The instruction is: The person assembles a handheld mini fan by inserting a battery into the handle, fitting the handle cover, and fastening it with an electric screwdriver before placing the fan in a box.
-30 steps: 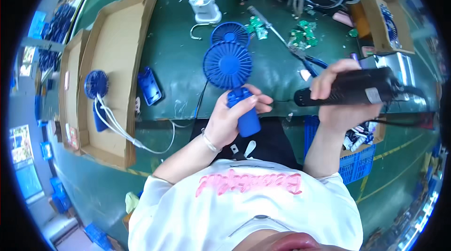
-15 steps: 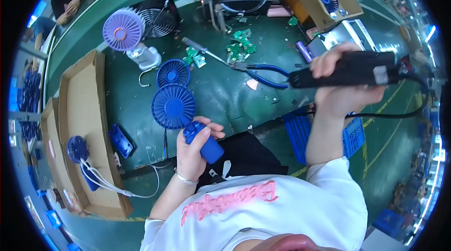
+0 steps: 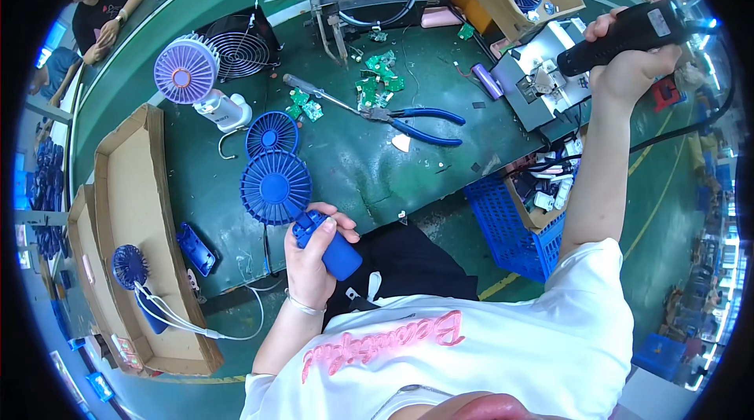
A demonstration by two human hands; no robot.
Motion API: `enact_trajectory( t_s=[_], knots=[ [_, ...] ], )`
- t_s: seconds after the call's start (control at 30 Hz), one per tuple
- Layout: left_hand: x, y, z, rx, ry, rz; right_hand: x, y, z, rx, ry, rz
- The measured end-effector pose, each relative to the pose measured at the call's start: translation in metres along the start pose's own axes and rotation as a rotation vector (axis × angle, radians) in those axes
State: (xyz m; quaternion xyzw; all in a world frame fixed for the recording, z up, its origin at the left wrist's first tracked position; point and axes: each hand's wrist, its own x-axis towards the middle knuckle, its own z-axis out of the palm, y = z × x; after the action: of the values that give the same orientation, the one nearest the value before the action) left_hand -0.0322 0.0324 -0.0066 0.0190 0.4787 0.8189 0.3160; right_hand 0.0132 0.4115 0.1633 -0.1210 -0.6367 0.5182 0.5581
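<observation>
Right hand (image 3: 628,58) raised higher, grip closed round black tool (image 3: 620,36), left hand (image 3: 314,263) clasping blue handheld fan (image 3: 294,204), round ribbed grille

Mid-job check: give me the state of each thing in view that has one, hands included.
Left hand: closed around blue fan's handle.
Blue fan: held, head over table edge.
Right hand: gripping black power tool.
Black power tool: raised, corded.
Blue-handled pliers: lying on table, handles apart.

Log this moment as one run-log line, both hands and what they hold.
left hand: grips blue handheld fan by handle | right hand: holds black power tool, raised at right | bench: blue pliers
</observation>
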Motion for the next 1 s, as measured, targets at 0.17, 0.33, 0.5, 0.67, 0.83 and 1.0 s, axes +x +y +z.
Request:
enact_trajectory(
  t_s=[0.17,0.33,0.5,0.67,0.83,1.0],
  knots=[
    [-0.001,-0.001,-0.001,-0.007,-0.005,-0.014,-0.013,0.015,0.006,-0.044,0.06,0.062],
    [0.001,-0.004,-0.001,-0.028,-0.009,-0.004,-0.001,0.02,0.002,0.016,0.063,0.178],
    [-0.002,0.003,-0.003,-0.06,0.032,-0.016,-0.07,0.017,0.039,0.261,-0.059,0.387],
    [0.004,-0.004,-0.001,-0.097,0.006,-0.039,-0.174,-0.018,0.07,0.675,-0.279,0.174],
    [0.001,-0.002,-0.003,-0.053,-0.014,-0.034,-0.22,-0.039,0.096,0.695,-0.406,0.056],
    [-0.004,0.001,-0.003,-0.08,0.014,-0.039,-0.225,-0.035,0.1,0.802,-0.573,0.049]
  ],
)
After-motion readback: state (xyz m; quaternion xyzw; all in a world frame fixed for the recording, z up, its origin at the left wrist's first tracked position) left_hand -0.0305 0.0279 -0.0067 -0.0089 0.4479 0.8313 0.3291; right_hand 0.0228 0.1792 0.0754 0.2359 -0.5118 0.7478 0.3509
